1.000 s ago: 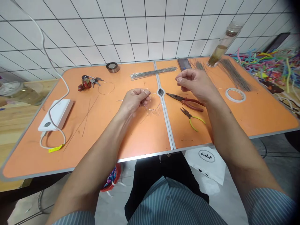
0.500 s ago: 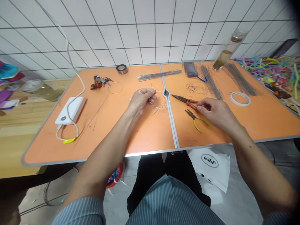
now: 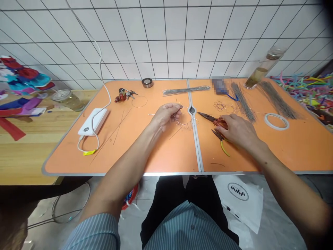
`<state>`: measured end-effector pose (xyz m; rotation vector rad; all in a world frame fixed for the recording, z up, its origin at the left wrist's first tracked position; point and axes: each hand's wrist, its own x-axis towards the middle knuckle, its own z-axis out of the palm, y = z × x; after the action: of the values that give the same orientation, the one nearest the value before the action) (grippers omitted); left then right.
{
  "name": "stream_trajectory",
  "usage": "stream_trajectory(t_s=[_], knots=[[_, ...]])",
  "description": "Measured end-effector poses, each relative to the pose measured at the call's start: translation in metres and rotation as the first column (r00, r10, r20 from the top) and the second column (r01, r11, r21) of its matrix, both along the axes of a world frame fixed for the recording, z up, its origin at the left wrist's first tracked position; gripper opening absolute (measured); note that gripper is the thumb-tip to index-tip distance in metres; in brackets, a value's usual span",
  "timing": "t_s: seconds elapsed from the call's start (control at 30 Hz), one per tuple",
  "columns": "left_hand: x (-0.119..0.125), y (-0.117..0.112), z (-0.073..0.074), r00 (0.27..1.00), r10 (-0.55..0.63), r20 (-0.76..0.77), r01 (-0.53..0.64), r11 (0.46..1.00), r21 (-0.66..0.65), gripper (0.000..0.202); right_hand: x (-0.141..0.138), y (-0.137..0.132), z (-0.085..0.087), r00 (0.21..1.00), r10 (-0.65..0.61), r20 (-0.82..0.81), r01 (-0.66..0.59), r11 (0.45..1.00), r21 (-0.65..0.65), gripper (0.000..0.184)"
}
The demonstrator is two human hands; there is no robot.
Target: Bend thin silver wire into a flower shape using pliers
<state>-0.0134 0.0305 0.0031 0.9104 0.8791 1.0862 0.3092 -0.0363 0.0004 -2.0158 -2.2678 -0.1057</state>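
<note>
My left hand (image 3: 168, 116) pinches a thin wire ring (image 3: 184, 123) with small loops bent along its lower side. The ring lies over the left half of the orange table, close to the metal seam. My right hand (image 3: 238, 130) is closed around the red handles of long-nose pliers (image 3: 207, 117), whose dark jaws point left toward the ring. Beside that hand lie smaller pliers (image 3: 221, 139) with yellow handles, partly covered by it. A short piece of wire (image 3: 217, 164) rests nearer the front edge.
Bundles of straight wire (image 3: 186, 91) lie along the back. A white tape roll (image 3: 276, 121) and a tilted glass bottle (image 3: 262, 69) are at right. Keys (image 3: 126, 94), dark tape (image 3: 147, 82) and a white power bank (image 3: 93, 122) with its cable are at left.
The camera view has shifted, so the table appears further right and lower. My right hand has closed more fully over the red pliers' handles. My left hand keeps hold of the wire ring.
</note>
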Motion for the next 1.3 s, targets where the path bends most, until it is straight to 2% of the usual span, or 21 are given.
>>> stream_trajectory(t_s=[0.17,0.3,0.4,0.5,0.57,0.6,0.63,0.67,0.73,0.77,0.8,0.83,0.87,0.93,1.07,1.17,1.3], knots=[[-0.001,-0.001,0.005,1.0,-0.003,-0.006,0.003,1.0,-0.024,0.016,-0.006,0.002,0.002,0.995,0.014,0.102,-0.011,0.999,-0.035,0.037],[-0.001,-0.001,0.005,0.999,-0.031,0.032,0.032,0.999,-0.022,0.017,-0.009,0.001,-0.008,0.963,0.05,0.266,-0.07,0.995,0.068,0.047],[-0.001,0.0,0.005,0.997,-0.049,0.062,0.05,0.998,-0.027,0.022,-0.008,-0.002,-0.015,0.954,0.046,0.297,-0.091,0.986,0.137,0.05],[-0.002,0.0,0.008,0.994,-0.061,0.096,0.066,0.997,-0.044,0.022,-0.003,-0.008,-0.012,0.98,0.028,0.197,-0.066,0.98,0.188,0.048],[-0.002,-0.001,0.012,0.989,-0.074,0.128,0.081,0.995,-0.052,0.022,0.001,-0.012,-0.004,1.0,0.013,-0.014,-0.01,0.98,0.201,0.042],[-0.002,-0.001,0.013,0.985,-0.082,0.149,0.091,0.994,-0.055,0.022,0.002,-0.013,0.0,0.983,0.008,-0.183,0.028,0.981,0.19,0.038],[-0.002,-0.002,0.015,0.981,-0.089,0.17,0.1,0.993,-0.057,0.022,0.002,-0.013,0.006,0.925,-0.001,-0.381,0.063,0.987,0.149,0.035],[-0.002,-0.002,0.016,0.977,-0.093,0.193,0.107,0.992,-0.061,0.022,0.001,-0.013,0.011,0.812,-0.024,-0.583,0.081,0.994,0.073,0.032],[-0.003,-0.003,0.018,0.967,-0.093,0.236,0.115,0.99,-0.081,0.021,-0.007,-0.01,0.02,0.484,-0.141,-0.864,-0.006,0.986,-0.164,0.033],[-0.004,-0.003,0.019,0.963,-0.089,0.255,0.117,0.989,-0.095,0.02,-0.012,-0.007,0.024,0.327,-0.217,-0.92,-0.099,0.96,-0.262,0.036],[-0.005,-0.002,0.019,0.959,-0.082,0.272,0.116,0.987,-0.111,0.019,-0.019,-0.003,0.027,0.215,-0.278,-0.936,-0.201,0.925,-0.321,0.039],[-0.006,-0.001,0.019,0.954,-0.073,0.29,0.114,0.986,-0.124,0.018,-0.026,0.002,0.029,0.152,-0.305,-0.94,-0.267,0.903,-0.336,0.041],[-0.007,0.0,0.02,0.95,-0.064,0.306,0.11,0.985,-0.136,0.017,-0.034,0.007,0.03,0.129,-0.296,-0.946,-0.295,0.9,-0.322,0.042],[-0.01,0.002,0.021,0.94,-0.037,0.34,0.094,0.984,-0.153,0.014,-0.048,0.019,0.031,0.175,-0.236,-0.956,-0.309,0.909,-0.281,0.041],[-0.014,0.004,0.025,0.917,0.018,0.398,0.055,0.984,-0.171,0.014,-0.066,0.034,0.029,0.357,-0.139,-0.924,-0.338,0.903,-0.267,0.027],[-0.016,0.004,0.027,0.918,0.026,0.396,0.038,0.987,-0.153,0.018,-0.07,0.035,0.022,0.481,-0.048,-0.876,-0.334,0.913,-0.233,0.024],[-0.015,0.003,0.028,0.923,-0.024,0.383,0.06,0.995,-0.082,0.021,-0.067,0.031,0.012,0.669,0.144,-0.729,-0.295,0.952,-0.083,0.025]])
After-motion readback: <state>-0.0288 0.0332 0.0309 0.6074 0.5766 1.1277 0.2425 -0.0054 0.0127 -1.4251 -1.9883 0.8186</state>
